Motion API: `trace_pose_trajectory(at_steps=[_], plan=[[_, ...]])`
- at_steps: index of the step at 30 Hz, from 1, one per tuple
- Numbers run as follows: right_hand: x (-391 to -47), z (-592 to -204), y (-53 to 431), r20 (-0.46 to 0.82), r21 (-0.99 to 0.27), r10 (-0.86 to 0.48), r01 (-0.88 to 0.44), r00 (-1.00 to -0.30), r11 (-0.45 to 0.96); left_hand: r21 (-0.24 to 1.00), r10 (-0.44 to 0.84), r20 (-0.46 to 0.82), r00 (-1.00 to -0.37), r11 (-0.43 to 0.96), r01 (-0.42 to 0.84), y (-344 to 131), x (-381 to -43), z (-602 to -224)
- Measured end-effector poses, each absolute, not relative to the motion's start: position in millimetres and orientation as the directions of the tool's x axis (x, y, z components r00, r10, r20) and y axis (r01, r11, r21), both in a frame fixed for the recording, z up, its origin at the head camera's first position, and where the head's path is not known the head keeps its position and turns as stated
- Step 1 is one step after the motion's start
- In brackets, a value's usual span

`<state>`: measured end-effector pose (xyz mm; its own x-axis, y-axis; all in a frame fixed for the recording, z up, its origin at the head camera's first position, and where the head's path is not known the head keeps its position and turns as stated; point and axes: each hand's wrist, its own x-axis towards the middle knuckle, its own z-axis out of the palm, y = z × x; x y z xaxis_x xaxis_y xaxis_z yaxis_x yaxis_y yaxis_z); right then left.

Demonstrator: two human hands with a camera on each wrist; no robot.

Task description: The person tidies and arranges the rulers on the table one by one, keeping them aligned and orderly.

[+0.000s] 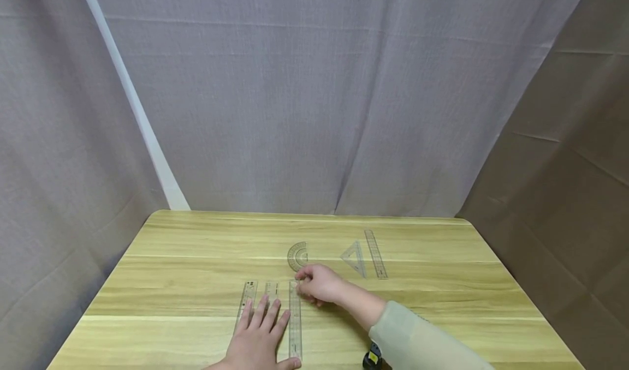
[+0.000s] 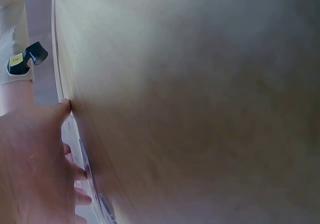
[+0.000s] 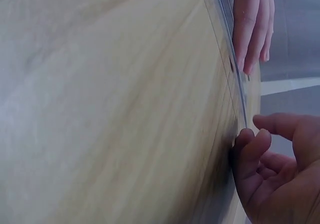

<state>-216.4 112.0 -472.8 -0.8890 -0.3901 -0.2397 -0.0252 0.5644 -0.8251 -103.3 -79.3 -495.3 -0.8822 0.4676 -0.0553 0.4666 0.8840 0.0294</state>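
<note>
Three clear rulers lie side by side at the front of the table. My left hand (image 1: 255,340) lies flat with spread fingers over the left ruler (image 1: 251,288) and the short middle ruler (image 1: 272,289), hiding much of both. Its thumb touches the near end of the right-hand ruler (image 1: 295,326). At that ruler's far end, my right hand (image 1: 321,284) pinches with curled fingers; in the right wrist view its fingertips (image 3: 245,135) meet the ruler's end. Just beyond this hand is a clear protractor (image 1: 296,255), partly covered by the fingers.
Farther right on the wooden table (image 1: 206,244) lie a clear set square (image 1: 360,261) and another clear ruler (image 1: 376,255). Grey curtains (image 1: 275,113) hang behind the table and along both sides. A black wrist device (image 1: 373,356) shows below the right sleeve.
</note>
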Motion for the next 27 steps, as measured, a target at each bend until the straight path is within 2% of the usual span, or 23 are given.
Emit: trace_pose_trajectory(at_steps=[12, 27], plan=[[-227.6, -476.6, 123.9, -0.135, -0.645, -0.515, -0.319, -0.847, 0.694, -0.003, 0.473, -0.048, -0.88, 0.881, 0.474, -78.6, -102.4, -497.8], [-228.3, -481.6, 127.3, -0.057, -0.532, -0.547, -0.438, -0.835, 0.725, -0.013, 0.475, -0.05, -0.878, 0.879, 0.477, -78.8, -101.7, -499.2]])
